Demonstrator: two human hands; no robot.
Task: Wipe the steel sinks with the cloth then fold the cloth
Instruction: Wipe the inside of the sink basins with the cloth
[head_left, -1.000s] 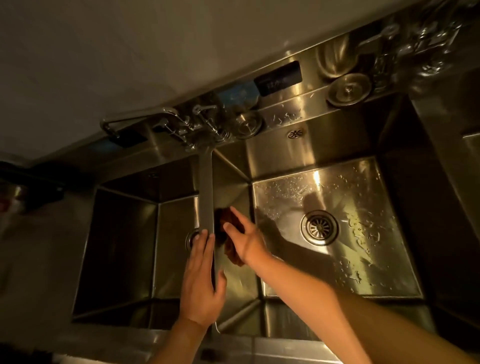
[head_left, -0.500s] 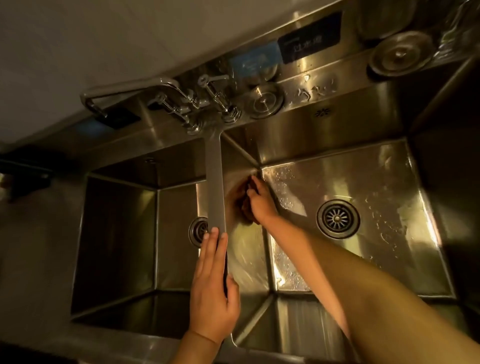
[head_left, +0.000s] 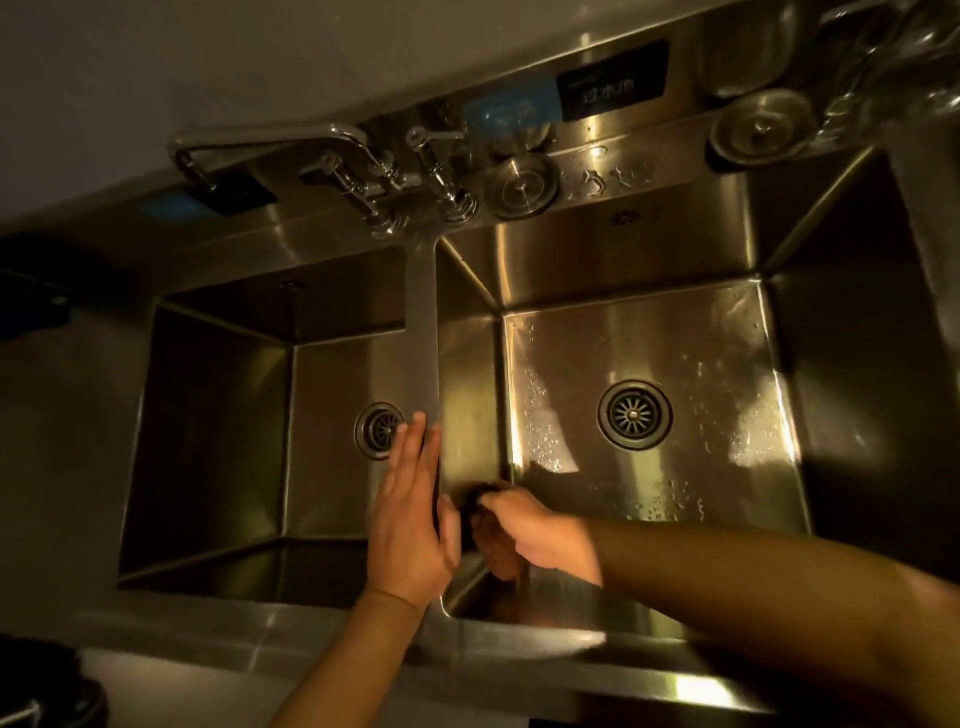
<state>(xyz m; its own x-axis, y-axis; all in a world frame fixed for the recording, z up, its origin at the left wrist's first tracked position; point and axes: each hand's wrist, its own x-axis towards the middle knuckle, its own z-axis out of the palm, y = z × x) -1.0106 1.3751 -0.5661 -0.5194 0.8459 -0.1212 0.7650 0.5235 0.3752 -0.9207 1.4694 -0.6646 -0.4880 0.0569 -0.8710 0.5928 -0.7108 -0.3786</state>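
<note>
— Two sinks, left (head_left: 218, 426) and right (head_left: 675, 364), lay side by side. Where was the open room?

— Both floors were bare around the drains. The left hand (head_left: 410, 525) lay flat on the divider (head_left: 422, 332), fingers straight and pressed together.

— And the cloth (head_left: 475, 506)?

— The right hand (head_left: 535, 535) was closed around it, against the divider's wall in the right sink, near the front edge. Half a second before, it rubbed higher, near the back corner.

— What was unclear?

— The cloth was dark and mostly covered; its shape I could not tell.
</note>
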